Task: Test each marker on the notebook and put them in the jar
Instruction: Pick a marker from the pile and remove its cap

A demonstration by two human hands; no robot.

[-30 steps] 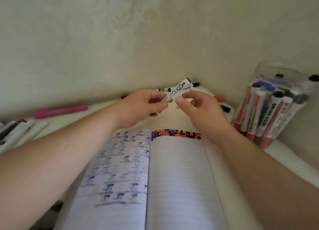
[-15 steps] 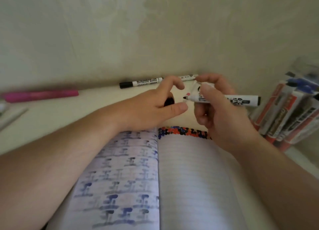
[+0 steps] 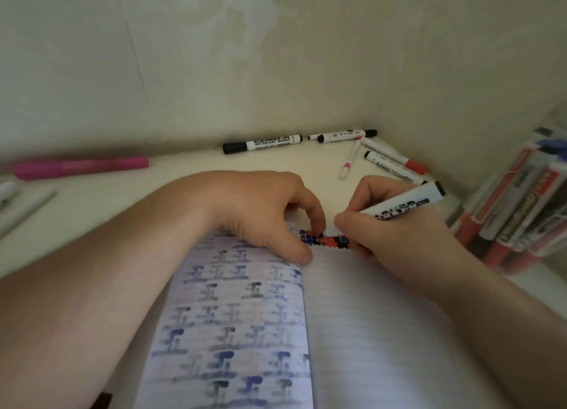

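Presently, in the head view, the right hand (image 3: 395,237) is closed in a writing grip around a white marker (image 3: 405,207) with black lettering. Thumb and fingers pinch the barrel near its lower end, and the tip sits on the row of ink dots (image 3: 326,240) at the top of the notebook's (image 3: 368,332) right page. The marker's upper end tilts up and to the right.

The left hand (image 3: 264,209) rests on the top of the left page, fingers curled down, with the thumb lying along the centre fold and the forefinger tip touching the paper just beside the dots. Whether it holds the cap cannot be told; nothing shows in its curl.

The notebook lies open on the pale table (image 3: 184,175). Its left page carries rows of bluish bleed-through marks; its right page is lined and blank below the dots.

Count of loose markers against the far wall: one large whiteboard marker (image 3: 262,144) with a black cap, one slimmer black-capped marker (image 3: 343,135), and three thin ones crossing each other near the corner (image 3: 389,163). One pink marker (image 3: 81,167) lies at the left. Blurred pens (image 3: 18,203) sit at the left edge, count uncertain.

The clear jar (image 3: 521,218) stands at the right, packed with red, black and blue markers; their number cannot be counted.
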